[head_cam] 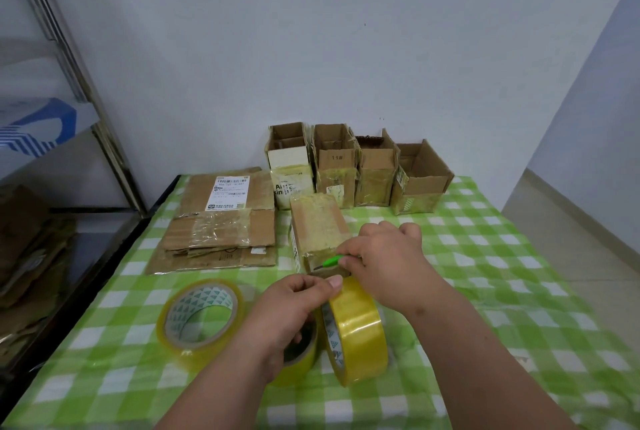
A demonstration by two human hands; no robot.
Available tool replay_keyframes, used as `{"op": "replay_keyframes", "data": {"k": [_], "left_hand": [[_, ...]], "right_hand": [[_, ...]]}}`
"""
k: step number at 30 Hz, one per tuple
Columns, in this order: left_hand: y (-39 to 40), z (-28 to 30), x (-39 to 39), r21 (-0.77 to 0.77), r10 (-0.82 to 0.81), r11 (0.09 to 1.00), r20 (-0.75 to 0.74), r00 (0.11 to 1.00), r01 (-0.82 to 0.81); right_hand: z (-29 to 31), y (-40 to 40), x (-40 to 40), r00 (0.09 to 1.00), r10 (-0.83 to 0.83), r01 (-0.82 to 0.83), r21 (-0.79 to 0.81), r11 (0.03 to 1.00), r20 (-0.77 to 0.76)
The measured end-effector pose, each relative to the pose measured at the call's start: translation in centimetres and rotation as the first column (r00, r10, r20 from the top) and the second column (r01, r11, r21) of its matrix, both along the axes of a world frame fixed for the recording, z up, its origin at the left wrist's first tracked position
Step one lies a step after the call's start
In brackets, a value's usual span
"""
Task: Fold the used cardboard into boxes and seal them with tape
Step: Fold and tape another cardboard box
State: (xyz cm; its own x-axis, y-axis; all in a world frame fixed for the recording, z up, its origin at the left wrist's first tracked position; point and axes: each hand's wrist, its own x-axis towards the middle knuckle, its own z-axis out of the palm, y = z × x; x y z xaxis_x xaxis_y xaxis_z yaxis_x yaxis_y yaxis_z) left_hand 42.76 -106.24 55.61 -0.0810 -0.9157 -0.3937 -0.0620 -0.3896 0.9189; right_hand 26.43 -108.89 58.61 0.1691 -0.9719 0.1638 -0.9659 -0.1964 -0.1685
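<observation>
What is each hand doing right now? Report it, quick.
Left hand: pinches the tape roll.
Right hand: grips a green cutter.

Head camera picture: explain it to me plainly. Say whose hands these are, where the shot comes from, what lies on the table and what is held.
No machine here: a person's bare hands, filmed from a camera on their head. On the green checked tablecloth lie flattened cardboard, four open boxes by the wall, a taped box and a flat-lying tape roll. The left hand pinches the upright tape roll. The right hand holds a small green-handled cutter at the tape.
</observation>
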Motion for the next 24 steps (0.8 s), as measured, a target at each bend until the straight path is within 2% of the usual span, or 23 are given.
{"op": "replay_keyframes", "data": {"k": [15,18,24], "left_hand": [[0.0,-0.3,-0.1,-0.013,-0.063,0.998,-0.088,0.994,0.062],[-0.1,-0.3,0.1,-0.012,-0.074,0.997,-0.096,0.993,0.073],[-0.2,-0.5,0.3,-0.015,-0.087,0.996,-0.116,0.989,0.086]], "right_hand": [[0.7,-1.3,0.9,0.993,-0.048,0.057,0.078,0.995,-0.106],[0.6,-1.2,0.5,0.994,-0.067,0.073,0.082,0.994,-0.084],[0.4,-0.6,-1.6,0.978,-0.164,0.174,0.074,0.982,-0.128]]}}
